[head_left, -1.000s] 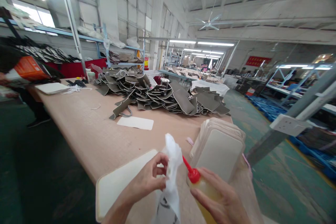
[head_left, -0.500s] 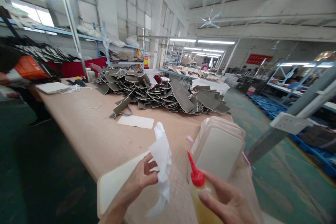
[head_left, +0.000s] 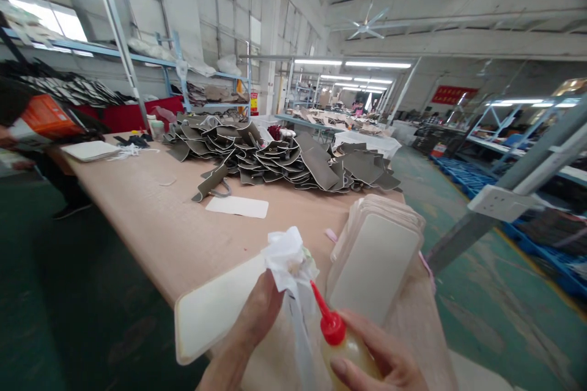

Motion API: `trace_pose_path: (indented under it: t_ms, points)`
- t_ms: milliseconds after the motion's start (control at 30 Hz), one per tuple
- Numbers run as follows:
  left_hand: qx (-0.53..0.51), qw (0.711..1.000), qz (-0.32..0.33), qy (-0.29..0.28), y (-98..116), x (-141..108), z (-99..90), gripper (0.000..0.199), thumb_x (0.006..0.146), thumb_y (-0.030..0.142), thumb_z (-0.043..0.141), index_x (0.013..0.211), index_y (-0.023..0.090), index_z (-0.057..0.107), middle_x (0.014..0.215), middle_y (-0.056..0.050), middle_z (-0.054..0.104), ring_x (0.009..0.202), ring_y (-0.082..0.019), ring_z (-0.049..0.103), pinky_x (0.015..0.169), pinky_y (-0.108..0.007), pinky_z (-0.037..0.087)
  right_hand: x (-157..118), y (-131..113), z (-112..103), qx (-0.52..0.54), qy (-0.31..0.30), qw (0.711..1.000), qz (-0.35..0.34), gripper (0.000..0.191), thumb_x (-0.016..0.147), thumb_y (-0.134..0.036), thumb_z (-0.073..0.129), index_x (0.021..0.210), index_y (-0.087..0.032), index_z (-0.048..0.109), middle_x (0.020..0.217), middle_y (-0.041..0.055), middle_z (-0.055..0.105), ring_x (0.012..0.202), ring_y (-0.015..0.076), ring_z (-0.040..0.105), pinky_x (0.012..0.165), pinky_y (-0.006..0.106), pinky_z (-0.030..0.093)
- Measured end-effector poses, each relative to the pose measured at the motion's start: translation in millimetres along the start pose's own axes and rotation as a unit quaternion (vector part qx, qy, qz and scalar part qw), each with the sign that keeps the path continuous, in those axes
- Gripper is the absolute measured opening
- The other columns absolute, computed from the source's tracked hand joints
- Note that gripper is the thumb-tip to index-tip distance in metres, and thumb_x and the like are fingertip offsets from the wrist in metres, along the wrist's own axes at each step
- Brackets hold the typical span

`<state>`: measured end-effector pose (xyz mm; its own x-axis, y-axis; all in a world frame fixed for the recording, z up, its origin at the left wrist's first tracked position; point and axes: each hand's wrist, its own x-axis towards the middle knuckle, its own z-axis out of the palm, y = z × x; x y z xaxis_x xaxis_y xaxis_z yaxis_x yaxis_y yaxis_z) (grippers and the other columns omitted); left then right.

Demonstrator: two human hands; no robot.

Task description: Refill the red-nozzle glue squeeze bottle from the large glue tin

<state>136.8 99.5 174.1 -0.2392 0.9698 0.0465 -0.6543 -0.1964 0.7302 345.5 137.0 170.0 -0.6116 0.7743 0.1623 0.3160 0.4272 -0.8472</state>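
Note:
My left hand is closed on a crumpled white cloth or tissue, whose loose end hangs down toward the table. My right hand grips a squeeze bottle of yellowish liquid, with a red pointed nozzle. The nozzle tip points up and left, close beside the cloth; I cannot tell if they touch. Under and left of my left hand lies a cream rounded panel. A stack of similar cream panels stands just beyond my right hand.
Across the back of the table spreads a heap of grey-brown pieces. A white strip lies before it. More white panels are at the far left, near a person holding an orange box. A metal post rises at right.
My left hand has turned and the cloth is now bunched higher over the fingers. The bottle has moved left, bringing its nozzle nearer the cloth.

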Motion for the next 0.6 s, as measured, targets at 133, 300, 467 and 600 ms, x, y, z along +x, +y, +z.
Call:
trace_pose_path:
  t_ms: [133,300,467,600]
  points:
    - [-0.070,0.995,-0.064,-0.043,1.1,-3.4,19.7,0.055,0.079,0.056,0.053,0.113,0.013,0.059,0.109,-0.013,0.065,0.112,-0.029,0.053,0.102,-0.042,0.033,-7.0,-0.9,5.8,0.015,0.008,1.000,-0.004,0.039,0.069,-0.041,0.069,0.106,-0.027,0.067,0.111,0.0042,0.065,0.102,0.0221,0.060,0.086,0.023,0.047]
    - [-0.170,0.978,-0.111,-0.046,-0.4,-13.1,38.1,0.051,0.081,0.048,0.048,0.115,0.012,0.060,0.106,-0.012,0.067,0.108,-0.031,0.057,0.099,-0.044,0.036,-11.9,-5.2,1.0,0.000,0.041,0.999,0.000,0.037,0.070,-0.042,0.068,0.103,-0.025,0.068,0.107,0.0043,0.067,0.098,0.0214,0.062,0.083,0.022,0.049]
    - [-0.185,0.975,-0.116,-0.051,-7.4,-23.7,39.7,0.051,0.078,0.045,0.049,0.110,0.007,0.063,0.102,-0.014,0.068,0.102,-0.033,0.059,0.097,-0.046,0.037,-22.9,-0.6,-6.6,-0.015,0.032,0.999,0.004,0.040,0.069,-0.043,0.069,0.106,-0.026,0.067,0.111,0.0040,0.064,0.104,0.0222,0.059,0.090,0.025,0.046]
    - [-0.144,0.983,-0.104,-0.041,-19.0,-33.5,37.9,0.049,0.078,0.045,0.057,0.110,0.009,0.063,0.100,-0.014,0.068,0.099,-0.031,0.061,0.095,-0.044,0.040,-32.5,-4.3,-8.1,0.065,-0.001,0.997,0.029,0.042,0.070,-0.044,0.068,0.107,-0.025,0.066,0.114,0.0049,0.063,0.107,0.0225,0.058,0.092,0.027,0.044]
